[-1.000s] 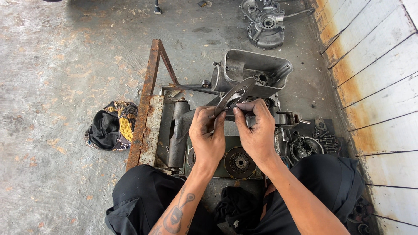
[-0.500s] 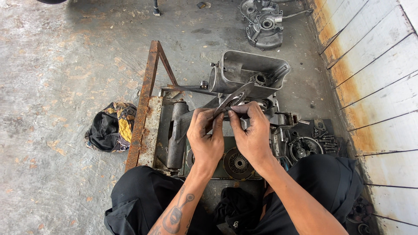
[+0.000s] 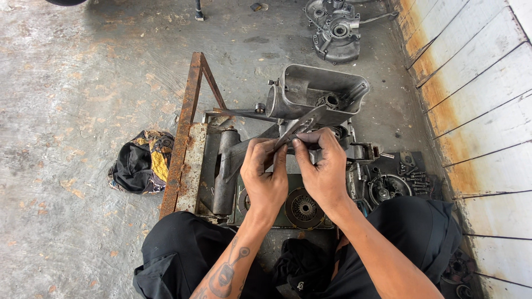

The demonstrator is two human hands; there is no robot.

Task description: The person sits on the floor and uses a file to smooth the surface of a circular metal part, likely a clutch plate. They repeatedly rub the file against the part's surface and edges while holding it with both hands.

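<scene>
- The left hand (image 3: pixel 265 176) and the right hand (image 3: pixel 324 166) meet just in front of the open grey engine casing (image 3: pixel 316 95), both gripping a thin flat metal piece (image 3: pixel 299 126).
- Left fingers (image 3: pixel 275 155) pinch the piece's lower end; right fingers (image 3: pixel 306 145) press together on it just beside them.
- The piece slants up toward the casing's near wall, its tip overlapping the casing.
- A rusty steel frame (image 3: pixel 185 119) stands left of the casing.
- A round clutch disc (image 3: pixel 303 208) lies below the casing, under the wrists.
- A dark rag (image 3: pixel 139 163) sits on the concrete floor (image 3: pixel 72 99), well left of the casing.
- A second engine part (image 3: pixel 335 27) lies beyond the casing.
</scene>
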